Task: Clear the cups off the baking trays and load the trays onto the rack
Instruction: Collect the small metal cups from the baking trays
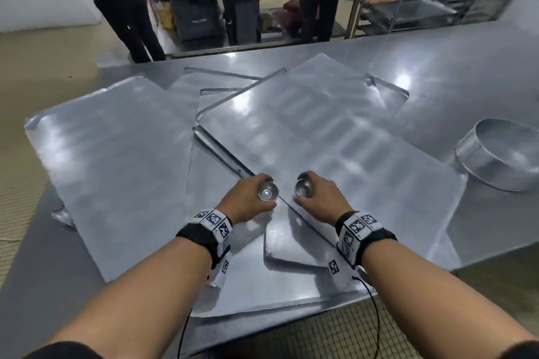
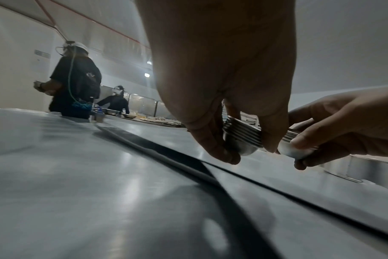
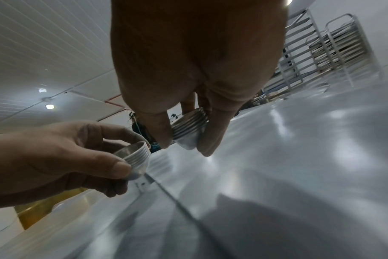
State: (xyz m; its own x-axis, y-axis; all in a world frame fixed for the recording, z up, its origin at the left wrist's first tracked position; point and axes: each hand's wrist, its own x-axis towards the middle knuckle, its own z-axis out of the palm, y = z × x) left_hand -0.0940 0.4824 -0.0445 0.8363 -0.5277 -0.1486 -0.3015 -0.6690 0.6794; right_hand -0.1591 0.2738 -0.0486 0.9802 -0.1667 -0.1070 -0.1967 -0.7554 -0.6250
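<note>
Near the bench's point(image 1: 437, 67) front edge, above overlapping baking trays point(image 1: 306, 131), the left hand point(image 1: 248, 198) grips one nested stack of metal cups point(image 1: 267, 193) while the right hand point(image 1: 320, 195) grips another stack point(image 1: 302, 188) just beside it.

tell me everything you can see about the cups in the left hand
The cups are a nested stack of small shiny metal cups with rounded bottoms, the rims showing as stacked ridges. The left hand grips the stack from above, fingers and thumb around its sides. It is held tilted, mouth towards the right hand, just above the overlapping trays, and seems clear of them. The top cup looks empty. The exact count cannot be told.
</note>
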